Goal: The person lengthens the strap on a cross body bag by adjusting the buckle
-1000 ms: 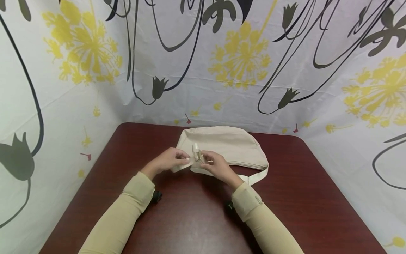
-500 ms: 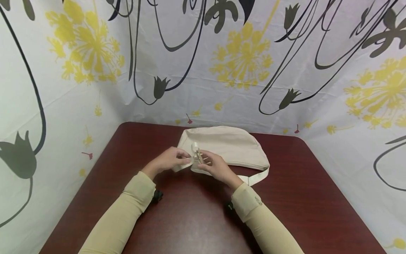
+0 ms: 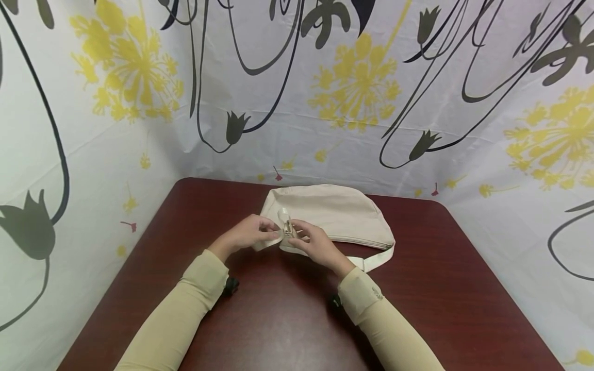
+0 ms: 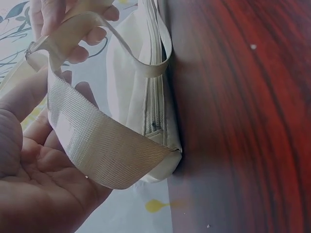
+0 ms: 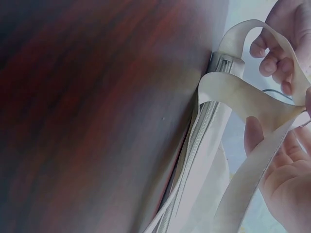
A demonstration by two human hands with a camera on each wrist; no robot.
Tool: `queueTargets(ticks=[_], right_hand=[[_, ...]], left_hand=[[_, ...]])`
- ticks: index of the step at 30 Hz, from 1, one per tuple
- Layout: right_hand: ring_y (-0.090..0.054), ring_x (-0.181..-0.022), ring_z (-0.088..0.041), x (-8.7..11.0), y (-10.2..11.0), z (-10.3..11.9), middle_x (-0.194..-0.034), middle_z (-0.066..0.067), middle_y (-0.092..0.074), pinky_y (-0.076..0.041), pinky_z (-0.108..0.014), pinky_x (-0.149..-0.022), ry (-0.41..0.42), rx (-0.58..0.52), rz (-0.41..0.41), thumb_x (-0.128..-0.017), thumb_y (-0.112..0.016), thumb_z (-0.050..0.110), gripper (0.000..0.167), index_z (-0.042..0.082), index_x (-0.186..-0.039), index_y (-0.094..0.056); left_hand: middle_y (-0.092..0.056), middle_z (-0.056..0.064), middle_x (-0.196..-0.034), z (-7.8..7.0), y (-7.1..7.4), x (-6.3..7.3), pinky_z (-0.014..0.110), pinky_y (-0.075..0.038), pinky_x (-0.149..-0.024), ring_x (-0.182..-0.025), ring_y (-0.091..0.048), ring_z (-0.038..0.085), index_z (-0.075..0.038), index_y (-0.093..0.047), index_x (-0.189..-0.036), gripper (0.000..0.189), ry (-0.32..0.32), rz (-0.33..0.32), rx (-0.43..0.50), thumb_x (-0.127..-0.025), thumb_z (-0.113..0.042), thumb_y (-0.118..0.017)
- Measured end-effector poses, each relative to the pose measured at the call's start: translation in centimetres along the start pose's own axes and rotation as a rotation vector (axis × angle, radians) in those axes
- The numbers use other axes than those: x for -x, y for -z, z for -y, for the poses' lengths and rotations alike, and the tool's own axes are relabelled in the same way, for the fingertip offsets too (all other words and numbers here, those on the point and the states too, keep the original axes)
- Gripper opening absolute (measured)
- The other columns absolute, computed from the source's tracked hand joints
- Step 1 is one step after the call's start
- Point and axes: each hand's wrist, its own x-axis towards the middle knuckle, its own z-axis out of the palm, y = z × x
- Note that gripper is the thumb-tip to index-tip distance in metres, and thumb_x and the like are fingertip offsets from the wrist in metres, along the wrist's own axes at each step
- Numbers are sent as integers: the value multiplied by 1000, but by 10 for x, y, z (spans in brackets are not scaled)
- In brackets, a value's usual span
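A cream shoulder bag (image 3: 334, 211) lies at the back of the table, its zipper (image 4: 154, 92) side facing the person. Its strap (image 4: 104, 138) is raised off the table in front of it. On the strap is a metal slider buckle (image 3: 289, 228), between the two hands. The left hand (image 3: 246, 236) pinches the strap at the left of the buckle, thumb and finger on it. From the right, the right hand (image 3: 320, 245) pinches the strap by the buckle. A short strap loop stands up above the buckle. Fingers partly hide the buckle.
The dark red wooden table (image 3: 278, 319) extends around the bag. Behind and on both sides hangs a white cloth with flower prints (image 3: 352, 87). Part of the strap (image 3: 380, 259) rests on the table at the bag's right end.
The strap loop above the buckle has leaned slightly left, and the buckle has turned a little in the right fingers. Both hands stay in nearly the same place, and the bag lies still.
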Motion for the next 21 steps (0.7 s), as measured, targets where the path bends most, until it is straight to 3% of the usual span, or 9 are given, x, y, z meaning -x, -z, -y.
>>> queueTargets(ticks=[9, 21], right_hand=[[-69, -105, -26, -1, -4, -2, -121, -10, -68, -56, -38, -83, 5, -9, -36, -98, -68, 12, 42, 11, -140, -59], [-69, -106, -26, 1, -5, 3, -121, -11, -70, -57, -36, -82, -3, -1, -44, -97, -68, 11, 45, 11, -141, -59]], left_hand=[[-75, 2, -107, -2, 1, 1, 37, -51, -90, -101, -66, 17, -6, -77, -112, 26, -6, 20, -32, -96, -26, -73], [-75, 1, -96, -8, -1, 1, 29, -51, -74, -83, -63, 11, -4, -77, -103, 20, -37, 3, -105, -94, -21, -74]])
